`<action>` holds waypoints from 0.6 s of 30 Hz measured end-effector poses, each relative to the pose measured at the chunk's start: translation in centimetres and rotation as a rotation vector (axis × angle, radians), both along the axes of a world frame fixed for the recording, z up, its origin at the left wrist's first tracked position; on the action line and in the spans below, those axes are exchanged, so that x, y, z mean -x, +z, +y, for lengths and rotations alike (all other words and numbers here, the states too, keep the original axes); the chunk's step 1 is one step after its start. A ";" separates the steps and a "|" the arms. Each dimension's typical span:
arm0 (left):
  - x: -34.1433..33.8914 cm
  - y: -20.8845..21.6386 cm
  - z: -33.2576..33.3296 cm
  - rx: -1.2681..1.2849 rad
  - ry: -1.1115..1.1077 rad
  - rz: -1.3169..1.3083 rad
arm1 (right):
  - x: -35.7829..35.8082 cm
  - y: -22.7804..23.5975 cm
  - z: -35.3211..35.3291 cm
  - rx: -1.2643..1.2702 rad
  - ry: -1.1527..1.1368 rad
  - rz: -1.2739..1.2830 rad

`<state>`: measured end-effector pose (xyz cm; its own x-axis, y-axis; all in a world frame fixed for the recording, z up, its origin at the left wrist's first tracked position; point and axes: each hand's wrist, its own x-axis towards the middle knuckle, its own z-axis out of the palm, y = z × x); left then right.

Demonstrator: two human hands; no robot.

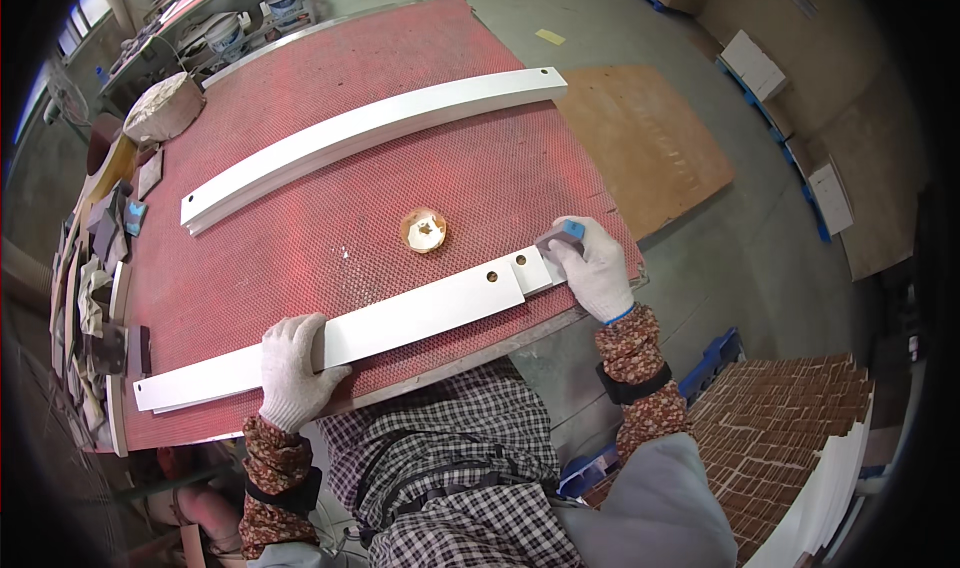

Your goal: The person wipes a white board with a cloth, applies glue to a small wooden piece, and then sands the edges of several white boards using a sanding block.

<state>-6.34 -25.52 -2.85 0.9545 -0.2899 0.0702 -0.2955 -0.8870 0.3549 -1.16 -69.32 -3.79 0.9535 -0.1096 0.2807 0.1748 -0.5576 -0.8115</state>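
Observation:
White painted boards [420, 308] with a dark hole near each end lie stacked along the near side of the red table; the lower one sticks out at the right. My gloved left hand [295, 368] grips the stack near its left part, fingers over the top and thumb at the near edge. In my gloved right hand [598, 268] is a grey-brown sanding block [560, 240] with a blue patch, held at the right end of the lower board. A small round bowl [440, 232] with whitish stuff in it sits just beyond the boards.
Farther back on the red mesh-covered table [330, 98] lies another stack of white boards [380, 128]. Sanding blocks and scraps [105, 228] crowd the left edge. A brown sheet [650, 148] lies on the floor to the right. Stacked brown strips [770, 418] stand at lower right.

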 end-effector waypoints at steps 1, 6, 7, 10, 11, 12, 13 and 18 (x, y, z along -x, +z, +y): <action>0.0 0.0 0.0 0.000 -0.001 0.000 | 0.0 0.0 0.1 -0.031 0.009 0.021; 0.0 0.0 -0.1 0.007 0.005 0.003 | -0.1 -0.1 -0.5 0.041 -0.035 -0.009; 0.0 0.0 -0.1 0.007 0.005 0.003 | -0.1 -0.1 -0.5 0.027 -0.039 -0.025; 0.0 0.0 -0.1 0.007 0.006 0.001 | 0.0 0.3 0.2 0.017 0.001 0.017; 0.1 -0.1 -0.1 0.007 0.005 0.001 | 0.0 0.2 0.1 0.017 0.001 0.018; 0.1 -0.1 0.0 0.007 0.006 0.000 | 0.0 0.0 -0.2 0.024 -0.009 0.028; 0.1 -0.1 -0.1 0.007 0.007 0.000 | 0.0 -0.2 -0.3 0.030 -0.020 0.039; 0.0 0.1 0.0 0.006 -0.005 0.003 | 0.0 0.0 -0.1 -0.026 -0.008 0.001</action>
